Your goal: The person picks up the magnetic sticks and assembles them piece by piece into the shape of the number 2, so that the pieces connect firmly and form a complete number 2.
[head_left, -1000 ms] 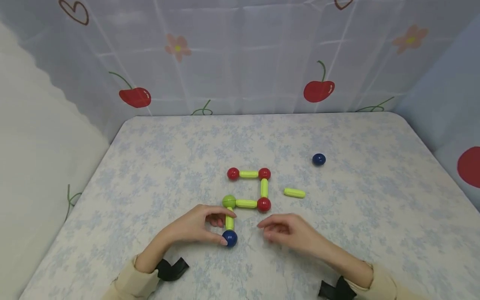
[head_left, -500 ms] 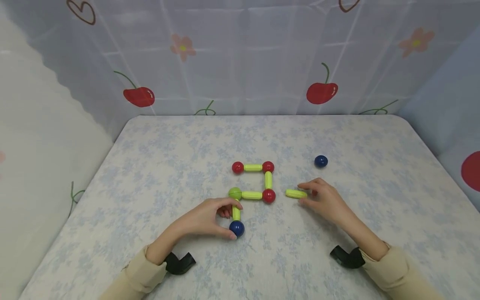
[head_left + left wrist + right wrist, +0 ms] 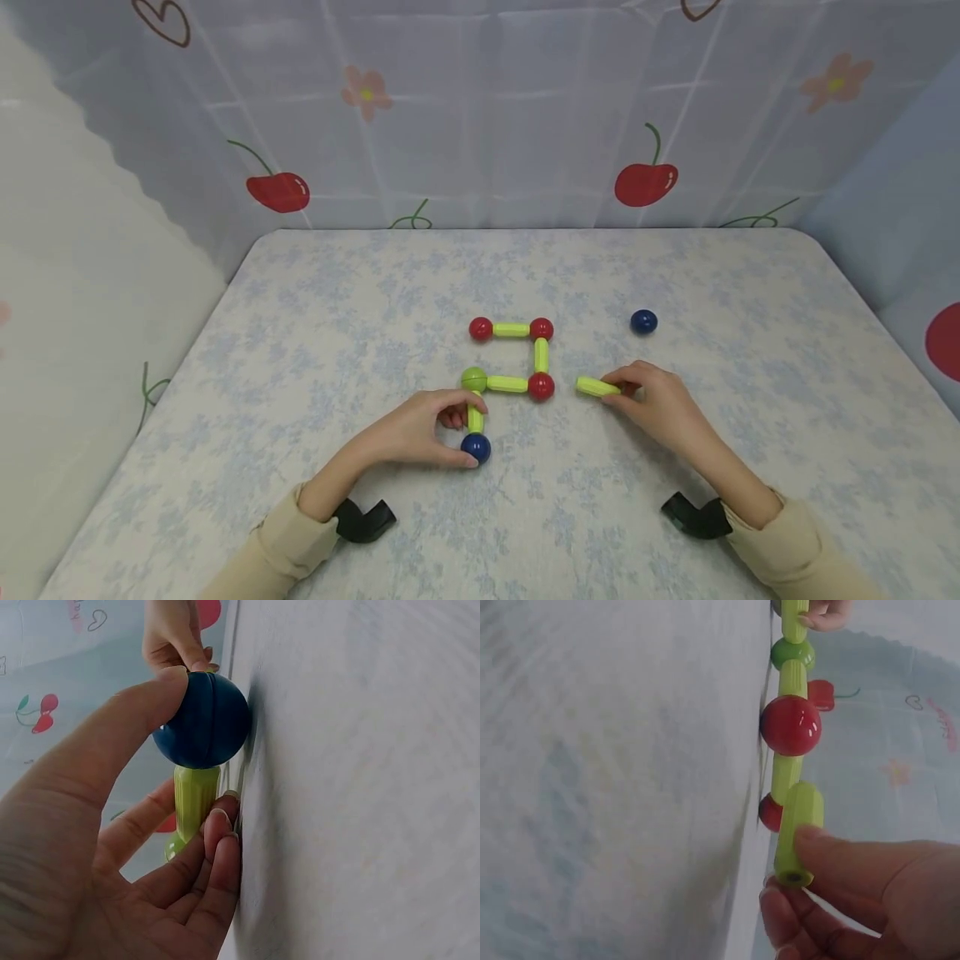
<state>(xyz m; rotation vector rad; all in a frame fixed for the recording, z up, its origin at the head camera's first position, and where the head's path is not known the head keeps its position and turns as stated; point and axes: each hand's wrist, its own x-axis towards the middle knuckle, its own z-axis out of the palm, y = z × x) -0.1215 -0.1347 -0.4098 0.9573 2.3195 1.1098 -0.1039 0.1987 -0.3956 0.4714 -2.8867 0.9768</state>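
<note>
A chain of yellow-green rods and balls lies on the table. Its near end is a dark blue ball (image 3: pixel 476 449), joined by a rod (image 3: pixel 196 799) to a green ball (image 3: pixel 474 379). From there rods lead to a red ball (image 3: pixel 541 387), a second red ball (image 3: pixel 542 329) and a third (image 3: pixel 481 328). My left hand (image 3: pixel 427 429) holds the near end, thumb on the blue ball and fingers around the rod. Right of the chain, my right hand (image 3: pixel 656 404) pinches a loose yellow-green rod (image 3: pixel 799 825) between thumb and fingers, its far end pointing toward the chain.
A second dark blue ball (image 3: pixel 643 322) lies alone beyond the right hand. The table (image 3: pixel 337 283) has a pale floral cover. Behind it hangs a curtain (image 3: pixel 480 117) printed with cherries and flowers.
My right hand has moved right from beside the chain to the loose rod and now pinches it. The left hand stays at the blue ball; the chain has shifted slightly away.
</note>
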